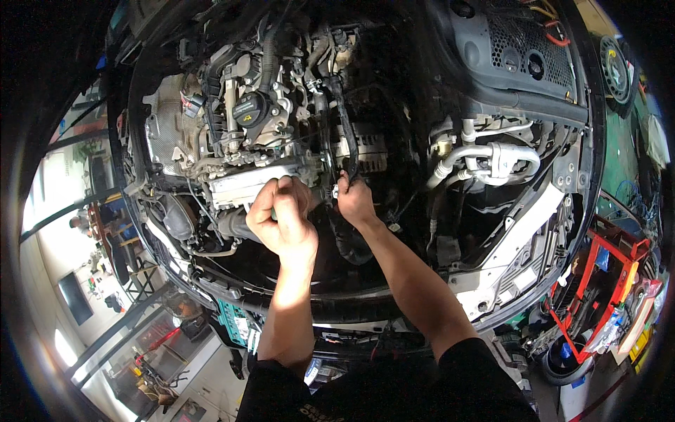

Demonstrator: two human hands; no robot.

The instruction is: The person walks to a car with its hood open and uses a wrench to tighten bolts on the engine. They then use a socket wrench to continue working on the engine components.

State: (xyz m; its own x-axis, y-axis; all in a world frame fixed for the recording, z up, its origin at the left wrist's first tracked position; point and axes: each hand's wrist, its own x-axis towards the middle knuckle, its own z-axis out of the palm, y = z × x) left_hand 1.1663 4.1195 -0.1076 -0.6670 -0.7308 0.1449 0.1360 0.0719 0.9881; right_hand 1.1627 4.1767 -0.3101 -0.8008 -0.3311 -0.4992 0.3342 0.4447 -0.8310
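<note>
Both my bare hands are over the engine (239, 119) in an open engine bay. My left hand (281, 221) is closed, its fingers curled in, beside a silvery metal cover (242, 184). Whatever it may hold is hidden behind the fingers. Just to its right, my right hand (356, 202) closes around the lower part of a black hose (346, 130) that runs down from the top of the bay. Its thumb and fingers press together near a small metal fitting. A ribbed alternator (367, 149) lies behind the hose. A black oil filler cap (251, 109) is farther back on the engine.
Bent aluminium pipes (503, 163) stand to the right. The black front crossmember (351, 306) passes beneath my forearms. Outside the car are a red tool cart (590, 281) at right, a teal tool tray (235, 322) at lower left and a wheel (614, 70) at far right.
</note>
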